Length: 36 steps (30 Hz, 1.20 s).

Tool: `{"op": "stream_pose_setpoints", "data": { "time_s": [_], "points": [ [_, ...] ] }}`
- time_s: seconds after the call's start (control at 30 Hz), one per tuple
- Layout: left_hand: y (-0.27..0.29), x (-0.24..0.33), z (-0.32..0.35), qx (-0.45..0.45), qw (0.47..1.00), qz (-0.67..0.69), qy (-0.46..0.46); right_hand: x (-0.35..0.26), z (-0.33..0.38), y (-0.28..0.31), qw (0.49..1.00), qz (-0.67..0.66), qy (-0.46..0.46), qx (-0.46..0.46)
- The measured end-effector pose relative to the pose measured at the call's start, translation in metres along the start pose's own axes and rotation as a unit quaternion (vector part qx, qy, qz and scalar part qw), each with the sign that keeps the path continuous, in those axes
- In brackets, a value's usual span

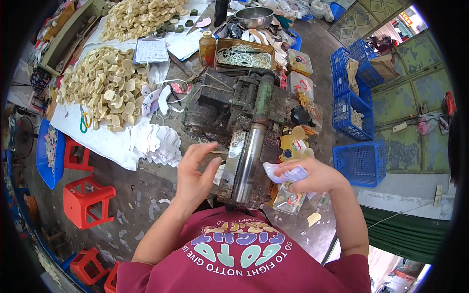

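- Head view: the 2 hands are apart, on either side of a bare steel cylinder (pixel 250 161) on a grimy machine (pixel 207 108).
- Left hand (pixel 193 171): thumb and fingers spread, nothing visible in its grasp, just left of the cylinder.
- Right hand (pixel 315 175): thumb and fingers closed on a stack of thin white-lilac pieces (pixel 276 172), to the right of the cylinder and apart from it.
- That stack should handle as light and bendy, hardly fragile; its layers may slide over each other, so a flat pinch through all of them near 1 edge looks surest. Its exact material cannot be told.
- Left of the machine: overlapping white cutouts (pixel 155 144) on a white sheet (pixel 108 149) over the table.
- Beyond those: a heap of beige curved pieces (pixel 105 83).
- Farther back: a rectangular tin of pale cord (pixel 244 57) and a metal bowl (pixel 254 18).
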<state>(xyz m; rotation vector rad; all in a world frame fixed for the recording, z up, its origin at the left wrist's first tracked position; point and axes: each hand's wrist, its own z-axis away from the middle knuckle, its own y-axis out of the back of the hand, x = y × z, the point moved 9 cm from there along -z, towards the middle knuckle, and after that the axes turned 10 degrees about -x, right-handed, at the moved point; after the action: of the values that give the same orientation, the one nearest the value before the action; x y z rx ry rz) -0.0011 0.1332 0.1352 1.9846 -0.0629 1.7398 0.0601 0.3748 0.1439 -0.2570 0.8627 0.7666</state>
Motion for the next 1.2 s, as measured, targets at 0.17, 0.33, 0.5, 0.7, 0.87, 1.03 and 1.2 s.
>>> {"op": "stream_pose_setpoints", "data": {
  "time_s": [0.17,0.33,0.5,0.7,0.87,1.03,1.2],
  "points": [
    [-0.035,-0.017,0.004,-0.017,0.995,-0.082,-0.047,-0.004,-0.039,-0.002,0.999,0.027,0.031,-0.021],
    [-0.028,-0.035,-0.001,0.018,1.000,0.010,-0.022,-0.013,-0.010,0.004,0.962,-0.236,0.011,0.134],
    [0.064,-0.099,0.000,0.145,0.985,0.013,0.091,0.013,0.008,-0.080,0.854,-0.502,0.054,0.126],
    [0.188,-0.157,-0.001,0.136,0.901,-0.412,0.009,0.019,0.014,-0.122,0.806,-0.576,0.100,0.096],
    [0.155,-0.204,0.020,0.034,0.902,-0.430,0.002,0.027,0.023,-0.127,0.806,-0.571,0.065,0.144],
    [0.109,-0.090,0.019,0.125,0.969,-0.210,-0.030,-0.042,0.006,-0.055,0.899,-0.362,0.124,0.214],
    [-0.007,0.038,-0.001,-0.240,0.932,0.262,0.069,-0.094,-0.028,-0.048,0.948,-0.168,0.184,0.198]
  ]
}}
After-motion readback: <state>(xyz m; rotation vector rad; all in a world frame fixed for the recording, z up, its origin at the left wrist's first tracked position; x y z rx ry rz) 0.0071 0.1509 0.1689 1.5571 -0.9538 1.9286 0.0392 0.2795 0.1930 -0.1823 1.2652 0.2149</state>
